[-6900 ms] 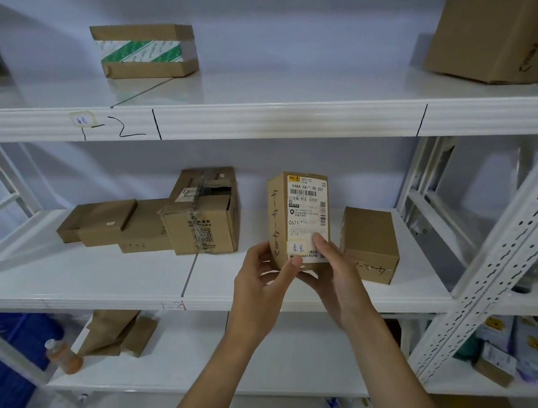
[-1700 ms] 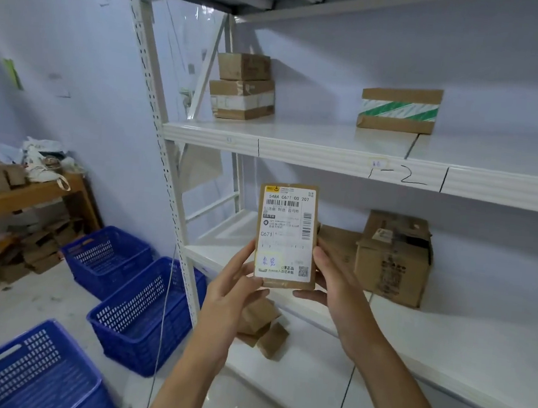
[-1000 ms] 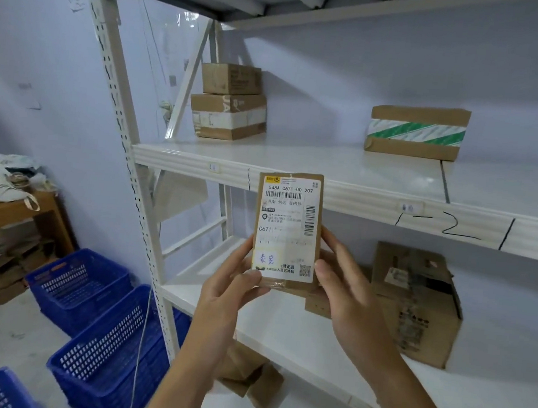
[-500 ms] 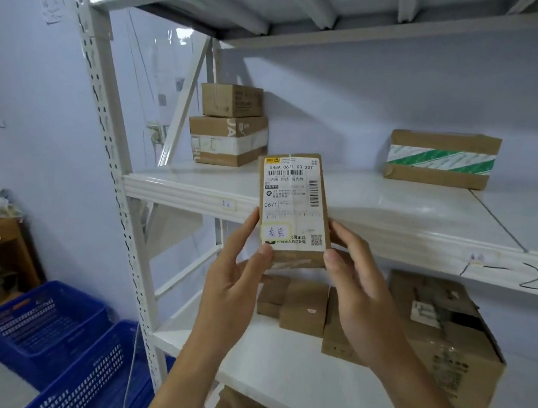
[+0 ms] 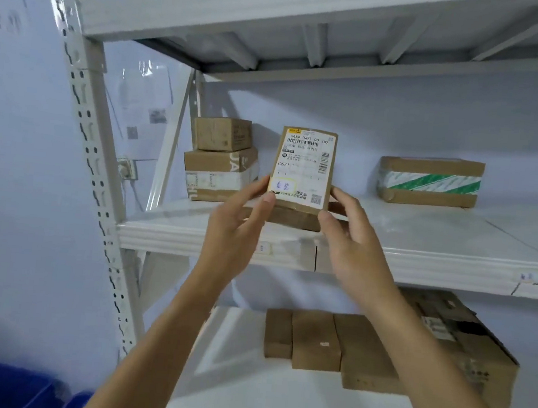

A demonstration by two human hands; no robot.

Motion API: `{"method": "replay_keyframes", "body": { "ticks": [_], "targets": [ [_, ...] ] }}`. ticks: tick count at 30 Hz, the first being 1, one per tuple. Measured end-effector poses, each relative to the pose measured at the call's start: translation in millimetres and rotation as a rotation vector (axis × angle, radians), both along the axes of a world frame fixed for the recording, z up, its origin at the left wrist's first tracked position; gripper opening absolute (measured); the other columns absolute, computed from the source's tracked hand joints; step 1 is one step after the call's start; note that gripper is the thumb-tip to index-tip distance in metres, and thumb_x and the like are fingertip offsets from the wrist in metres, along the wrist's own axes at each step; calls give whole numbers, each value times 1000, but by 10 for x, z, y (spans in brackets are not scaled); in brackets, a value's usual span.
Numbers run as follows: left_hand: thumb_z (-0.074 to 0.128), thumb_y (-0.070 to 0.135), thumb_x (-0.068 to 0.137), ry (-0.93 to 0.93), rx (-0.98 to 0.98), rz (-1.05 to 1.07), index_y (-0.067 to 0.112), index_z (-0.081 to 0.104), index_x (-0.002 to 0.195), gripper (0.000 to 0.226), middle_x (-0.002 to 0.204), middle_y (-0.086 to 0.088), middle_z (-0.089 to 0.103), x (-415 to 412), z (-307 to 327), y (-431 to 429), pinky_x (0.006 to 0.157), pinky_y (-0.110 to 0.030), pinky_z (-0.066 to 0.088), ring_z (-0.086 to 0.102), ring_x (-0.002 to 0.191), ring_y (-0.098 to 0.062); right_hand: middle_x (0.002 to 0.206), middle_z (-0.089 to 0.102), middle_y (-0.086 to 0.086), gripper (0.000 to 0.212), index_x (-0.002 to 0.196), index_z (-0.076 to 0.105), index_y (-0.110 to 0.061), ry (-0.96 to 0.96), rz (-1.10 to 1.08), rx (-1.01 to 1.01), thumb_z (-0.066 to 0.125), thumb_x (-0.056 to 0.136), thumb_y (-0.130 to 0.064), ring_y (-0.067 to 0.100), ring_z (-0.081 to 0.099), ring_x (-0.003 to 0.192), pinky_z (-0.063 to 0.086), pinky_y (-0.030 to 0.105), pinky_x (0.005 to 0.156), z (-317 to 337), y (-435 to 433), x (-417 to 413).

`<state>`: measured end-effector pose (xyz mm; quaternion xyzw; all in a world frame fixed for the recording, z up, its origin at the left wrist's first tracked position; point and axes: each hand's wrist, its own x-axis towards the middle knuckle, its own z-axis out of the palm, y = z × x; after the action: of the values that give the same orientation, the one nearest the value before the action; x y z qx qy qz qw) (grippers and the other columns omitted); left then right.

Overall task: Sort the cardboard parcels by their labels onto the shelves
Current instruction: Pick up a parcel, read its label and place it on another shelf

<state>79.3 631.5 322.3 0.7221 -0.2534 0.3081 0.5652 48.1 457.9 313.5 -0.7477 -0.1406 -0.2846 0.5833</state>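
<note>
Two bare hands hold one small cardboard parcel [image 5: 303, 171] upright in front of the white metal shelving, its lower end at the level of the middle shelf [image 5: 388, 248]. Far left, papers [image 5: 145, 106] with blurred print hang on the pale wall beside the perforated upright post [image 5: 86, 140], and a wall socket [image 5: 128, 167] sits lower down; blue plastic crates [image 5: 3, 385] show at the bottom corner. Next, at the left end of the middle shelf, stand two stacked boxes [image 5: 221, 159]; the lower one has white tape and large letters that seem to read "UA", partly cut off. The left hand [image 5: 238, 230] grips the parcel's lower left edge, thumb on the label. That white label reads "548A C671 00 207" along the top, "C671" lower down, with barcodes, a small QR code and handwritten blue characters too small to read. The right hand [image 5: 352, 244] closes on the lower right corner. Below, on the lower shelf [image 5: 242, 398], a row of plain brown boxes [image 5: 317, 340] lies side by side, touching a larger, worn carton [image 5: 464, 347] with black print. To the right on the middle shelf, well apart from the held parcel, lies a box with green-and-white striped tape [image 5: 430, 181]. Small tags and a pen mark sit on the shelf's front edge, unreadable.
</note>
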Motion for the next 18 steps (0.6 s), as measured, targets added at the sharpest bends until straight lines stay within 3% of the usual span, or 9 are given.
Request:
{"method": "replay_keyframes", "body": {
  "ticks": [3,6,9,12,14,18],
  "targets": [
    [55,28,106,47,-2,42,28,68,136,33,111,21,74,302,197,51,82,-25,61,70,97,0,139,57,-4,41,147,47,-27,63,-17,-48,48,106,-30,9,60,113,47,23,90,277,68,232],
    [56,31,104,130,-23,42,25,72,132,33,106,10,76,549,276,65,77,-23,60,67,81,0,138,61,-2,44,145,50,-26,188,-30,-123,48,102,-33,17,62,120,49,40,106,421,70,540],
    [59,37,101,215,-26,53,25,77,118,28,97,2,76,776,265,80,77,-34,61,65,79,-12,135,64,-2,44,137,58,-21,291,-54,-169,46,98,-36,21,63,121,49,45,107,473,65,785],
    [59,47,93,292,-21,94,28,78,98,27,82,-3,72,963,224,116,87,-47,58,68,88,-34,114,67,4,38,124,65,-12,379,-39,-212,45,100,-34,24,66,105,51,40,97,450,102,945],
    [57,54,88,341,-1,131,19,79,106,46,91,-13,75,1076,186,134,94,-51,56,68,106,-45,105,65,8,37,120,67,-8,403,-25,-215,45,101,-31,25,63,95,50,39,90,424,132,1019],
    [55,56,91,409,42,150,17,76,119,52,112,-6,78,1131,131,166,103,-46,53,68,111,-29,99,61,7,25,98,63,-15,392,-90,-266,44,101,-32,27,57,93,43,36,82,341,215,1128]
  ]
}}
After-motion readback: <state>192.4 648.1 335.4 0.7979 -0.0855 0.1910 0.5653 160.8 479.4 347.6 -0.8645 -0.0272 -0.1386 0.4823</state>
